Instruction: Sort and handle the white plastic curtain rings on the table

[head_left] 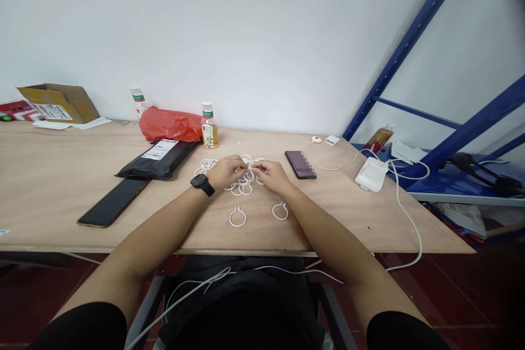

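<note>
Several white plastic rings (245, 190) with small tabs lie in a loose pile at the middle of the table. Over the pile, my left hand (227, 170) and my right hand (271, 175) meet fingertip to fingertip. Both are closed in a pinch on a white ring (250, 166), which my fingers partly cover. Nearer to me, one single ring (237, 217) lies flat with its tab pointing away. Another single ring (280, 211) rests to its right, close to my right forearm. A black watch (202, 184) is on my left wrist.
Left of the pile are a black parcel (158, 161), a dark phone (115, 202), a red plastic bag (170, 124) and a drink bottle (209, 130). To the right lie another phone (298, 164) and a white charger (371, 174) with cables. An open carton (61, 105) stands far left.
</note>
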### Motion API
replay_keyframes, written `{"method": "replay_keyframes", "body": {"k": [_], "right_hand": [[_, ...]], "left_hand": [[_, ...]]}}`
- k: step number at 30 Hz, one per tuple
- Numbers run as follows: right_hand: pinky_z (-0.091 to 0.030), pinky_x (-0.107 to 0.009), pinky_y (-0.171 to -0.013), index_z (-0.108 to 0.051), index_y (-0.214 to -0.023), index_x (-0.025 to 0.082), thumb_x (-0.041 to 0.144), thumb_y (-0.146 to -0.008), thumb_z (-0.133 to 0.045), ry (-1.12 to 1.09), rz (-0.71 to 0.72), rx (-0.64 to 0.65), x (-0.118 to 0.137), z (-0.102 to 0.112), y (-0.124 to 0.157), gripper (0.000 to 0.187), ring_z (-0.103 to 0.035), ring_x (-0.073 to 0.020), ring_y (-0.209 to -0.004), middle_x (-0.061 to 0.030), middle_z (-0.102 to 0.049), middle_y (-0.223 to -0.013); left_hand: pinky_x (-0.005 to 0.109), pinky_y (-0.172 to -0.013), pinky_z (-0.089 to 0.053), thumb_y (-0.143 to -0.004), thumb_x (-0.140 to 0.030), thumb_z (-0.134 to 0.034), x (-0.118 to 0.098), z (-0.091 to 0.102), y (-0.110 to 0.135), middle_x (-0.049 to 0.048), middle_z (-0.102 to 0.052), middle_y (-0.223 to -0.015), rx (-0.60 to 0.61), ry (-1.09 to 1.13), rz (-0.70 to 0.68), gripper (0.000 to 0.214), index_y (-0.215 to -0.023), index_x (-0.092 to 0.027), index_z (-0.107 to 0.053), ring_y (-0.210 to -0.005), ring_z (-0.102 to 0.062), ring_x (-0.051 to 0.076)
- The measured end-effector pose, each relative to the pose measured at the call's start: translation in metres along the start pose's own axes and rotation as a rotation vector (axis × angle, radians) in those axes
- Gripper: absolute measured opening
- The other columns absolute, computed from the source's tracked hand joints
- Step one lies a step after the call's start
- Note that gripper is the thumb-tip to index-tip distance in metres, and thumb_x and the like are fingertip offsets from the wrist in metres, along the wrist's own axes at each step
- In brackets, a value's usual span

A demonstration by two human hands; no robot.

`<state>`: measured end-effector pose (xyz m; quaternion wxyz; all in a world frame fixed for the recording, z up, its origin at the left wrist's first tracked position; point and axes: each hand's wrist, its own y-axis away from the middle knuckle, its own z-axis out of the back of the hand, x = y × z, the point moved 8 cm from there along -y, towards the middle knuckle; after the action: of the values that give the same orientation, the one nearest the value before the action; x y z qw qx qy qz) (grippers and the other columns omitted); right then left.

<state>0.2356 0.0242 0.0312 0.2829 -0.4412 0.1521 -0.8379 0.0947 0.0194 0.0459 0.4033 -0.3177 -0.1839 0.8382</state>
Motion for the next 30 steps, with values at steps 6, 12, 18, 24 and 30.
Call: {"method": "replay_keyframes", "body": {"k": [6,12,18,24,30], "right_hand": [[-0.052,-0.026,-0.070,-0.075,-0.098,0.019,0.031,-0.087,-0.063,-0.038,-0.023,-0.012,-0.0021,0.0005,0.0005,0.020,-0.067,-0.0150,-0.072,-0.0051,-0.076,-0.087],[-0.049,-0.024,-0.069,-0.074,-0.090,0.018,0.030,-0.087,-0.063,-0.009,-0.003,-0.015,0.0035,0.0018,0.0007,0.017,-0.065,-0.0137,-0.071,-0.0036,-0.074,-0.083],[-0.049,-0.025,-0.069,-0.075,-0.093,0.019,0.030,-0.087,-0.063,-0.038,-0.009,0.007,0.0017,0.0010,0.0002,0.018,-0.064,-0.0141,-0.071,-0.0035,-0.075,-0.084],[-0.049,-0.026,-0.069,-0.075,-0.092,0.019,0.029,-0.086,-0.061,-0.028,-0.020,-0.005,0.0012,0.0027,0.0004,0.018,-0.064,-0.0145,-0.071,-0.0035,-0.075,-0.083],[-0.047,-0.024,-0.067,-0.074,-0.088,0.019,0.027,-0.086,-0.060,0.014,-0.007,0.014,0.0021,0.0014,0.0006,0.016,-0.062,-0.0133,-0.068,-0.0015,-0.073,-0.078]], "left_hand": [[0.026,-0.074,-0.049,-0.091,-0.025,-0.058,-0.0047,-0.0007,-0.0001,0.0064,-0.070,-0.089,-0.014,0.036,-0.017,0.017,-0.093,-0.018,-0.073,-0.080,-0.063,0.015],[0.026,-0.071,-0.048,-0.093,-0.031,-0.056,-0.0087,-0.0019,-0.0003,0.0062,-0.071,-0.087,0.010,0.070,0.004,0.022,-0.094,-0.017,-0.073,-0.073,-0.062,0.013],[0.026,-0.070,-0.048,-0.094,-0.040,-0.055,-0.0038,-0.0020,-0.0004,0.0068,-0.070,-0.085,-0.018,0.062,0.022,0.029,-0.091,-0.016,-0.072,-0.071,-0.061,0.014],[0.026,-0.070,-0.049,-0.094,-0.039,-0.056,-0.0038,0.0002,-0.0002,0.0066,-0.070,-0.086,-0.036,0.062,0.018,0.027,-0.092,-0.017,-0.072,-0.072,-0.061,0.014],[0.028,-0.078,-0.050,-0.095,-0.038,-0.055,-0.0046,-0.0017,-0.0009,0.0071,-0.071,-0.089,-0.019,0.060,0.000,0.027,-0.093,-0.018,-0.073,-0.082,-0.065,0.016]]}}
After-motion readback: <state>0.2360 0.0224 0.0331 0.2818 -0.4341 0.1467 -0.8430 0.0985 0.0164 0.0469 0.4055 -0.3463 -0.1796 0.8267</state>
